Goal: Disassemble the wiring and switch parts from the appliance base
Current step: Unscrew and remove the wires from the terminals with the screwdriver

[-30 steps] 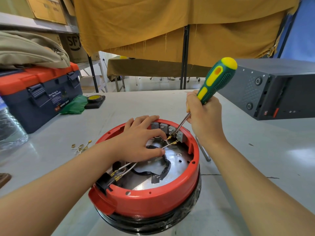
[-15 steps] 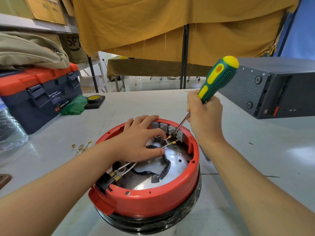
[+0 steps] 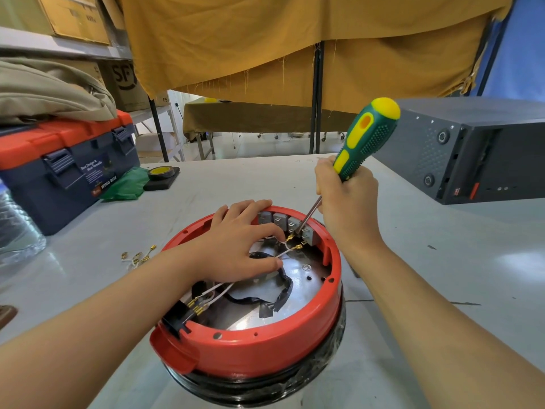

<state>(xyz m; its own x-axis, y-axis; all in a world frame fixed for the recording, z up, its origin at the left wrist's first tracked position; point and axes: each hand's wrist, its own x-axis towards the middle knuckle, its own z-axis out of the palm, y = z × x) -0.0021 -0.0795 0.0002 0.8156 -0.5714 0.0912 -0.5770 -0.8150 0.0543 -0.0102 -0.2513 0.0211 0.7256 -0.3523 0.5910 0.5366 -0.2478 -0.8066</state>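
Head view: the screwdriver (image 3: 365,137) is gripped by the right hand (image 3: 348,199), tip at the switch blocks (image 3: 290,224); the left hand (image 3: 239,243), fingers spread open, is pressed on the appliance base (image 3: 250,349). A slip could gouge the white wires (image 3: 283,252) or nearby fingers.

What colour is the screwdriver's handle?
Green with yellow patches and a yellow cap, seen in the head view: screwdriver.

— Where does the camera sit?
— On the person's head, looking forward and down across the table (image 3: 413,290), wide-angle, so straight edges bow near the borders.
— How near?
— Close: both forearms enter from the bottom corners, and the red appliance base (image 3: 250,346) fills the lower middle, seen from above into its open inside.
— A second view?
— None; only this one, which also takes in the hanging cloth (image 3: 265,39) beyond.
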